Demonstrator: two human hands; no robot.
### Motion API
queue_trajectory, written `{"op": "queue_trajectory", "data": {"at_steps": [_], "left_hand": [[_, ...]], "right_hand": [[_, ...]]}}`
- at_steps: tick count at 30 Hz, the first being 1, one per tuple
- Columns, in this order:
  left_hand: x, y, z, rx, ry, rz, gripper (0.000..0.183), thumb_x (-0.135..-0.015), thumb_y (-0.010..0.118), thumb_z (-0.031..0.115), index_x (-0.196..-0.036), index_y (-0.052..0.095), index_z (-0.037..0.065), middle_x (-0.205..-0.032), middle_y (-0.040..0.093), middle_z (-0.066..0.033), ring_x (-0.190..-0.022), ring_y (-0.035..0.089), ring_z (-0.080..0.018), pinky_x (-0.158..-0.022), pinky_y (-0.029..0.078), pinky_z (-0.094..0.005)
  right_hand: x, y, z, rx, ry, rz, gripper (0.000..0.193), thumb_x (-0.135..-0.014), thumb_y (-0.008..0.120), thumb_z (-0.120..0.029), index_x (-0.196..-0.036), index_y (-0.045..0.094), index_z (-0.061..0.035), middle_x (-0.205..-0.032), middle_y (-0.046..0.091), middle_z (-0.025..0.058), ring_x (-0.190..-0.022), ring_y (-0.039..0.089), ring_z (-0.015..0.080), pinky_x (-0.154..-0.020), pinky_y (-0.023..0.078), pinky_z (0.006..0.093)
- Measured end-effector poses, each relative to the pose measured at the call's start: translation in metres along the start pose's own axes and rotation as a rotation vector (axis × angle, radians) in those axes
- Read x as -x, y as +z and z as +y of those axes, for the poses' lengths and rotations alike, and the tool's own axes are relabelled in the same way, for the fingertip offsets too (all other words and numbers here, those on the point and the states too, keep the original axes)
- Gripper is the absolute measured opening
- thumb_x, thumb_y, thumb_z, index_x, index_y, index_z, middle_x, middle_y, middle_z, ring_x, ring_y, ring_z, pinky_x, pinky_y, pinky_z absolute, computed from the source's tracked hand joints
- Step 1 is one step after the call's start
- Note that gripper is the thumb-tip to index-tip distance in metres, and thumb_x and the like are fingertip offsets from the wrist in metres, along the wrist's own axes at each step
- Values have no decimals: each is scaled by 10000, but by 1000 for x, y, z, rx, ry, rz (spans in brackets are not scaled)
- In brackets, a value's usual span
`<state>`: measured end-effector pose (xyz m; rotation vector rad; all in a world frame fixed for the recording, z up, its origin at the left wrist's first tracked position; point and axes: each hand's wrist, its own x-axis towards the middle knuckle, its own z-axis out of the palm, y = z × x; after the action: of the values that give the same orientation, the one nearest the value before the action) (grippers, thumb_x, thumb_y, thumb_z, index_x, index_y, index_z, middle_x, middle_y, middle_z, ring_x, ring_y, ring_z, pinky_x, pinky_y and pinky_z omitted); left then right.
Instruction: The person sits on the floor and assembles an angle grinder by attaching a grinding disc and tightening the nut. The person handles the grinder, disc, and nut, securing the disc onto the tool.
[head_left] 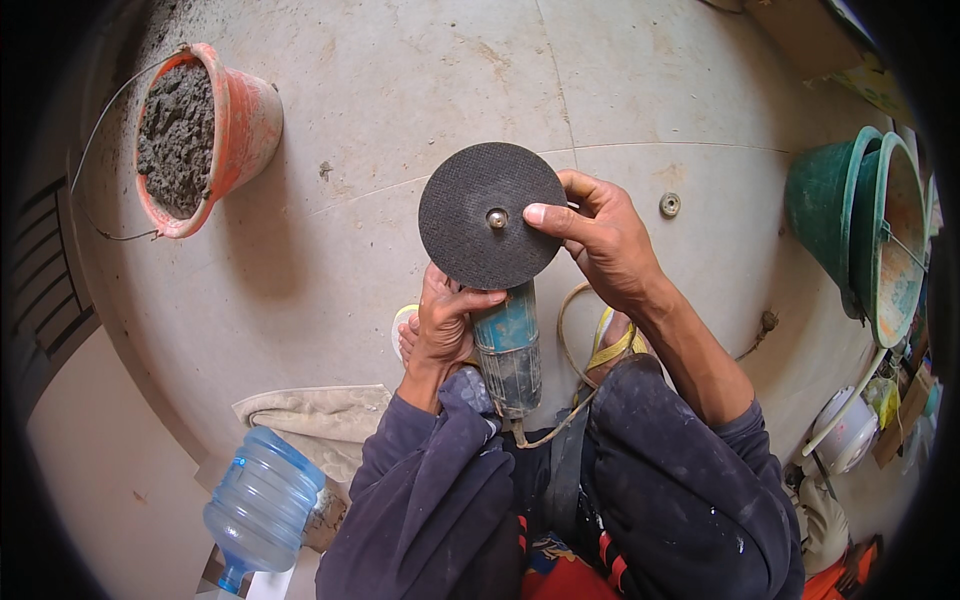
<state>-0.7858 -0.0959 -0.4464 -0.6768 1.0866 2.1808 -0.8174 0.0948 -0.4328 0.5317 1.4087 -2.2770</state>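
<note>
A teal angle grinder (506,345) with a worn, dusty body stands between my knees, its cord running from the lower end. On its spindle sits a black cutting disc (470,235), with the metal spindle tip poking through the centre hole. My left hand (446,318) is closed round the grinder just below the disc; some of its fingers are hidden behind the tool. My right hand (602,235) pinches the disc's right edge, thumb on top near the centre and fingers beneath. A small round metal flange nut (670,204) lies on the floor to the right.
An orange bucket (240,125) of wet mortar is at the far left. Stacked green buckets (830,215) are at the right. A blue water jug (262,500) and a pale cloth (330,415) lie at the lower left. The grinder's cord (563,340) loops near my right foot.
</note>
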Motion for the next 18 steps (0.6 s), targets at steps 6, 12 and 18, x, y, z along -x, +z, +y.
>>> {"op": "queue_trajectory", "data": {"at_steps": [6, 12, 18], "left_hand": [[0, -1, -1, 27, 8, -9, 593, -624, 716, -68, -1174, 501, -4, -1057, 613, -89, -953, 621, -179, -852, 531, -316], [-2, -3, -3, 27, -1, -14, 597, -631, 711, -76, -1181, 490, -5, -1069, 606, -91, -959, 618, -183, -856, 532, -318], [3, -6, -1, 61, 25, 3, 574, -638, 666, -132, -1173, 494, -13, -1054, 615, -112, -949, 626, -201, -814, 550, -316]], "right_hand": [[-1, 1, 1, -2, -12, 4, 305, -811, 717, -206, -1021, 651, 5, -921, 664, 75, -858, 602, 132, -800, 472, 284], [0, -2, 0, -85, 10, 25, 279, -833, 692, -191, -1024, 643, 8, -925, 652, 67, -853, 598, 120, -776, 474, 256], [6, -64, -1, 293, -218, 361, 226, -882, 629, -159, -1034, 642, 8, -902, 636, 63, -800, 608, 118, -709, 500, 266]]}}
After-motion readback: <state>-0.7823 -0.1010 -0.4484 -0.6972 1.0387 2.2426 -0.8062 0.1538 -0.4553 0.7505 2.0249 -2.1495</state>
